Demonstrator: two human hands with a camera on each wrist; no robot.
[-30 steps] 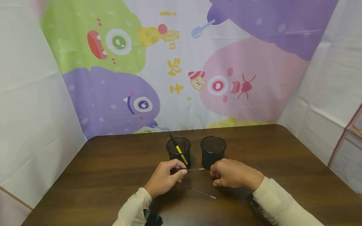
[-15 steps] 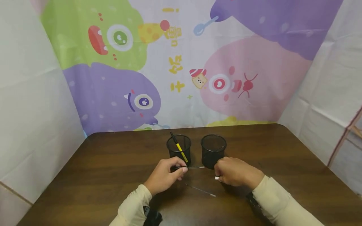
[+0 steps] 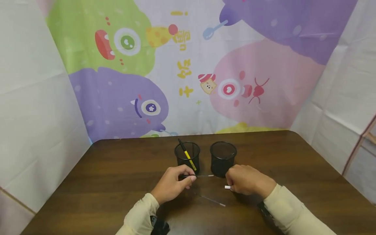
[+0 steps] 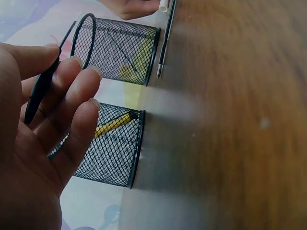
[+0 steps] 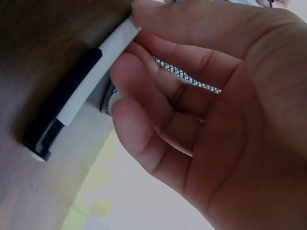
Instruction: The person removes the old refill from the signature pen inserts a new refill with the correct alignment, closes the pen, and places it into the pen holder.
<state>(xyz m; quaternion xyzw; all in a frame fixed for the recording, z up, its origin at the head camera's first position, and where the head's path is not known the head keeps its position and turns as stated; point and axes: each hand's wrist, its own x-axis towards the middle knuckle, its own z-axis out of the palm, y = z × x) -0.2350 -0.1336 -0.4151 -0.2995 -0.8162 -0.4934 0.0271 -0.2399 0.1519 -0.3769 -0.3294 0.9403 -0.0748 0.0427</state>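
Note:
My left hand point(image 3: 171, 182) pinches a slim black pen part point(image 4: 42, 88) between thumb and fingers. A thin refill point(image 3: 205, 176) sticks out of its right end. To the right, my right hand point(image 3: 249, 181) grips a white pen barrel point(image 5: 91, 84) that carries a black clip-like strip point(image 5: 64, 100). Only its white end shows in the head view. Between the hands, nearer the body, a loose pen refill point(image 3: 210, 198) lies on the table; its metal tip appears in the left wrist view.
Two black mesh pen cups stand behind the hands. The left cup point(image 3: 179, 160) holds a yellow and black pen point(image 3: 188, 156); the right cup point(image 3: 221, 165) has a thin dark item inside. The brown table point(image 3: 117, 166) ends at a cartoon-printed cloth point(image 3: 188, 114).
My right hand has shifted slightly right, and the white barrel end has come into sight beneath its fingers. The left hand keeps its pinch in nearly the same place.

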